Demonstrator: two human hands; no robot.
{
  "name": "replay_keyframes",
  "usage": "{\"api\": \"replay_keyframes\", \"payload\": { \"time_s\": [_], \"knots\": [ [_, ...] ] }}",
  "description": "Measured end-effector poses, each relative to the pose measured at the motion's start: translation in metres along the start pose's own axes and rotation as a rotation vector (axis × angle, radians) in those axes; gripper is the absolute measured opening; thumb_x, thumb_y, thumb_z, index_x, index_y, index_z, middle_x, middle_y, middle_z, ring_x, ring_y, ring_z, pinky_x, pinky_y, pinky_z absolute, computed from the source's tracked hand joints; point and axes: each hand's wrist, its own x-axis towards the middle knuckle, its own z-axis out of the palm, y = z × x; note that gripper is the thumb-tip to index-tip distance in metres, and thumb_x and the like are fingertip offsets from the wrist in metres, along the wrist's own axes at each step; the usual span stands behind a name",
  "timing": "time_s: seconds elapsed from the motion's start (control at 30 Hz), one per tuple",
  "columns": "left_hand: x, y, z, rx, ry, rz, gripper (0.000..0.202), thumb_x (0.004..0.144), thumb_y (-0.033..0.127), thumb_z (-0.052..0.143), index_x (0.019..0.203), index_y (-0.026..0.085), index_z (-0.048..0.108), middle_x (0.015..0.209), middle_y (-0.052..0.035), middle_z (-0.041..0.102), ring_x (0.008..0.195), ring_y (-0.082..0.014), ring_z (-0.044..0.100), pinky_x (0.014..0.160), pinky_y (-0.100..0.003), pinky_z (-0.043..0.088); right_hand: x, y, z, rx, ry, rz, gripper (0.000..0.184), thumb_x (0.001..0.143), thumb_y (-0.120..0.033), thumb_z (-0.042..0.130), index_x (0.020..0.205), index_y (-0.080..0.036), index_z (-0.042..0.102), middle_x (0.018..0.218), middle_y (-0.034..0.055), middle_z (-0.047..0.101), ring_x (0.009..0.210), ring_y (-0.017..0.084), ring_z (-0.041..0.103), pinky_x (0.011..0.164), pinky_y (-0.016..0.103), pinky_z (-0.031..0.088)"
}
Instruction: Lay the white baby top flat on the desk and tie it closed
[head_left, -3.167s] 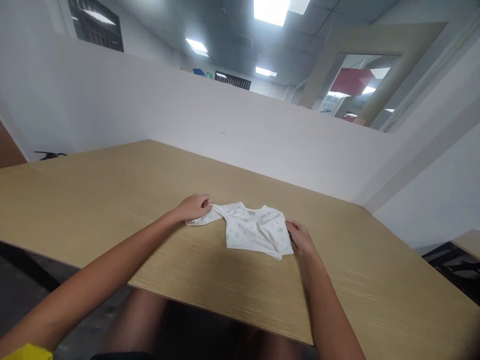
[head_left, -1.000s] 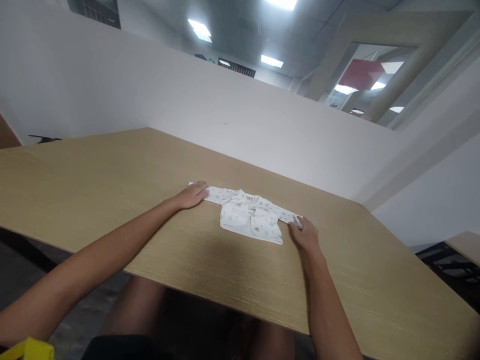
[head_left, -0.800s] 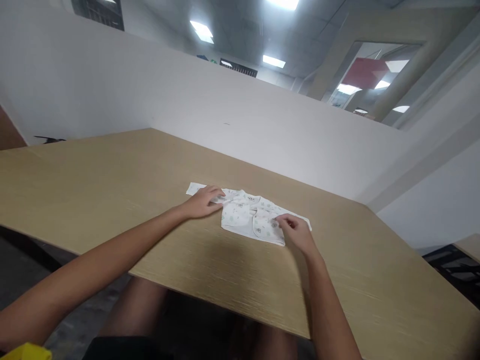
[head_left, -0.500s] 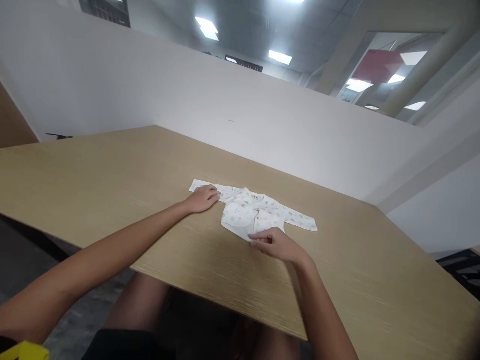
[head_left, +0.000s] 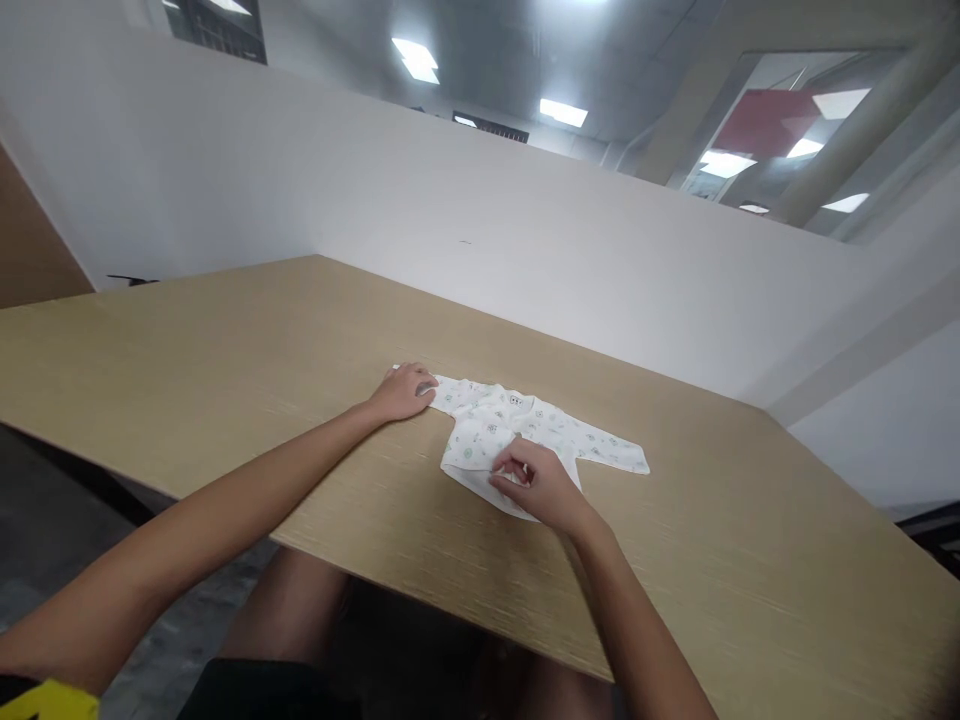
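Observation:
A small white baby shirt [head_left: 480,430] with a pale scattered print lies on the table, its sleeves spread to both sides. My left hand [head_left: 405,391] rests over the sleeve on the left, fingers arched and thumb apart, hiding most of that sleeve's end. At the lower front of the shirt, my right hand [head_left: 536,480] has its thumb and fingers curled together on the front panel's edge. That panel's hem is raised there, and the back layer shows beneath it. The exact contact at the right fingertips is partly hidden.
The wood-coloured table [head_left: 690,540] extends to both sides, with its near edge just above my legs. Beyond it stands a white partition wall [head_left: 480,230]. A dark object [head_left: 934,530] is beside the table at the far right.
My right hand has moved slightly up from the hem onto the front panel, lifting its edge and baring more back layer. The fingers of my left hand have arched on the sleeve.

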Motion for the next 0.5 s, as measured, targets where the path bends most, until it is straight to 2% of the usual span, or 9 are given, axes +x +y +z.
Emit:
{"api": "replay_keyframes", "payload": {
  "time_s": [0.03,0.1,0.17,0.3,0.4,0.5],
  "knots": [
    [0.000,-0.002,0.000,0.013,-0.003,-0.008,0.042,0.092,0.044,0.049,0.117,0.023,0.076,0.131,-0.0065,0.066,0.128,-0.0282,0.056,0.114,-0.051,0.040,0.002,0.004,0.004,-0.063,0.054,-0.054,0.017,0.090,-0.028,0.070,0.104,-0.020,0.072,0.099,0.0047,0.062,0.089,0.014,0.055,0.080,0.028,0.045],
    [0.001,-0.004,0.001,0.030,-0.010,-0.011,0.044,0.093,0.043,0.048,0.120,0.022,0.075,0.135,-0.0071,0.064,0.130,-0.0281,0.055,0.115,-0.051,0.039,0.005,0.013,0.009,-0.160,0.124,-0.149,0.031,0.088,-0.019,0.066,0.118,-0.023,0.073,0.116,0.0077,0.060,0.105,0.018,0.056,0.091,0.032,0.047],
    [0.001,-0.005,0.002,0.034,-0.020,0.000,0.046,0.094,0.043,0.047,0.123,0.020,0.073,0.139,-0.0073,0.063,0.131,-0.0280,0.055,0.116,-0.051,0.038,0.010,0.021,0.015,-0.234,0.173,-0.212,0.036,0.089,-0.017,0.064,0.123,-0.024,0.073,0.123,0.0101,0.058,0.111,0.021,0.054,0.094,0.036,0.047],
    [0.001,-0.003,0.001,0.032,-0.041,-0.022,0.045,0.095,0.044,0.046,0.125,0.021,0.071,0.141,-0.0075,0.061,0.133,-0.0292,0.054,0.115,-0.054,0.039,0.019,0.023,0.022,-0.360,0.252,-0.293,0.020,0.090,-0.016,0.062,0.102,-0.021,0.079,0.112,0.0106,0.062,0.102,0.023,0.052,0.086,0.038,0.044],
    [0.000,0.001,-0.001,0.035,-0.047,-0.054,0.043,0.095,0.042,0.047,0.126,0.023,0.070,0.142,-0.0071,0.060,0.134,-0.0293,0.052,0.117,-0.055,0.036,0.020,0.013,0.018,-0.283,0.301,-0.340,0.016,0.092,-0.017,0.062,0.095,-0.019,0.078,0.106,0.0088,0.065,0.101,0.022,0.054,0.086,0.038,0.044],
    [-0.001,0.004,-0.003,0.036,-0.051,-0.073,0.041,0.095,0.040,0.049,0.125,0.023,0.070,0.142,-0.0069,0.060,0.133,-0.0293,0.053,0.119,-0.056,0.034,0.012,0.001,0.003,-0.041,0.264,-0.359,0.014,0.089,-0.016,0.064,0.094,-0.019,0.076,0.100,0.0070,0.066,0.097,0.019,0.058,0.089,0.036,0.047]
  ]
}}
